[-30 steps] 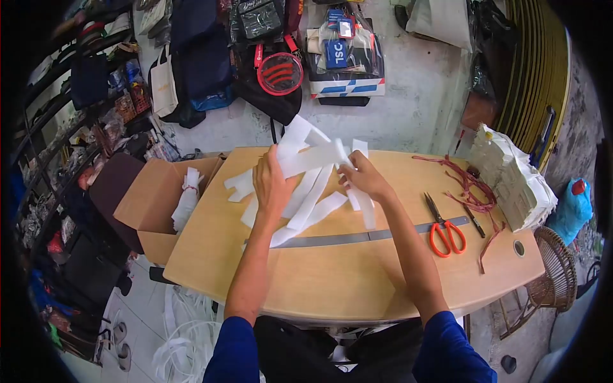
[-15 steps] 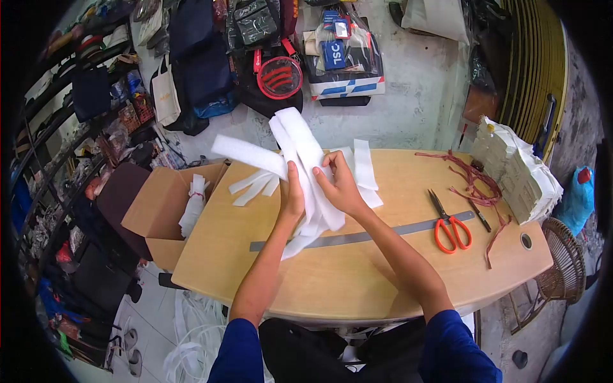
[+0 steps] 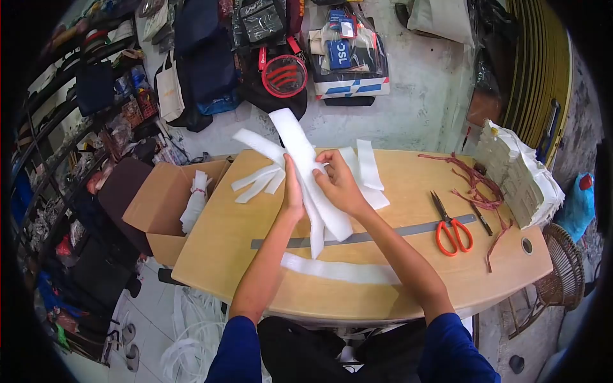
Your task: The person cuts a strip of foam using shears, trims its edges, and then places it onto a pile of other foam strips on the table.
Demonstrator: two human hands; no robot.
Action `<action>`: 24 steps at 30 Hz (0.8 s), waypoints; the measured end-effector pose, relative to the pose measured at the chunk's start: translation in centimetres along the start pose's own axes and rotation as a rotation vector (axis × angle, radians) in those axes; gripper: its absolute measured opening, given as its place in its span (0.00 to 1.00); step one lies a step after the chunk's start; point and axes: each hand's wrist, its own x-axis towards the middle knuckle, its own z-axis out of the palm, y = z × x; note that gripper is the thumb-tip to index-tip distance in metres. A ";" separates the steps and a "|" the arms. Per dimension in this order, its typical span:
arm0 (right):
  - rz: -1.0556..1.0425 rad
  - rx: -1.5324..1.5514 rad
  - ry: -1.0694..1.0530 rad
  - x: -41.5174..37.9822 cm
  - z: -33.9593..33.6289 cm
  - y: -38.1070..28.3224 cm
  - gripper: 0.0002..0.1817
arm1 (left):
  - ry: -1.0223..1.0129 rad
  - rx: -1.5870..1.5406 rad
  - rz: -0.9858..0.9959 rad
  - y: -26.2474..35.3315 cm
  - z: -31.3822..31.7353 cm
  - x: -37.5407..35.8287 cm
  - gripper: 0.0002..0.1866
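Above the wooden table I hold a small bunch of white foam strips (image 3: 295, 137) between both hands. My left hand (image 3: 292, 191) is closed around their left side, thumb upright against the strips. On the right side, my right hand (image 3: 340, 185) grips them with bent fingers. The held strips fan out at top and bottom. One loose foam strip (image 3: 341, 269) lies flat near the table's front, below my hands. More strips lie on the table behind my hands, such as a foam strip (image 3: 368, 165) to the right. A long metal ruler (image 3: 408, 228) runs beneath my right forearm.
Scissors with orange handles (image 3: 453, 236) and a black pen-like tool (image 3: 480, 218) lie on the right of the table (image 3: 357, 300). Reddish cords (image 3: 476, 185) and a white stack (image 3: 518, 172) sit behind them. A cardboard box (image 3: 159, 198) stands at left.
One foam strip now lies flat near the table's front, away from the bunch. The strips in my hands have shifted and look fewer at the bottom.
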 end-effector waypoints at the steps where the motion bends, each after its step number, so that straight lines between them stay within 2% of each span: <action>1: 0.024 -0.091 -0.037 -0.1 0.0 -0.6 0.13 | -0.009 0.021 0.005 0.0 0.2 -0.1 0.40; 3: 0.052 -0.183 -0.079 -0.3 0.0 -0.6 0.14 | -0.013 0.038 0.010 -0.1 0.0 -0.1 0.41; 5: -0.017 -0.439 -0.162 -0.4 -0.2 0.2 0.17 | -0.055 0.057 -0.034 -0.5 -1.0 0.4 0.41; 8: -0.085 -0.490 -0.173 -0.7 0.0 0.0 0.20 | -0.020 0.077 -0.007 -1.5 -2.1 1.1 0.42; 9: -0.082 -0.490 -0.179 -0.7 -0.1 0.0 0.20 | -0.014 0.073 -0.008 -1.1 -1.6 0.8 0.42; 11: 0.180 -0.317 -0.239 -0.5 -0.6 0.2 0.24 | -0.080 -0.016 -0.055 0.4 -0.2 -0.2 0.42; 15: 0.186 -0.413 -0.248 -0.3 -1.2 0.1 0.24 | -0.042 -0.041 -0.019 -0.9 -1.5 1.1 0.39; 18: 0.277 -0.276 -0.247 -0.2 -1.4 0.4 0.23 | -0.069 0.045 -0.111 -0.2 -1.4 0.6 0.40; 22: 0.274 -0.196 -0.183 0.0 -1.5 0.0 0.21 | -0.126 0.068 -0.084 -1.3 -3.0 1.8 0.38; 24: 0.358 -0.126 -0.142 0.3 -1.9 -0.7 0.21 | -0.049 0.206 -0.040 -1.7 -2.9 1.5 0.37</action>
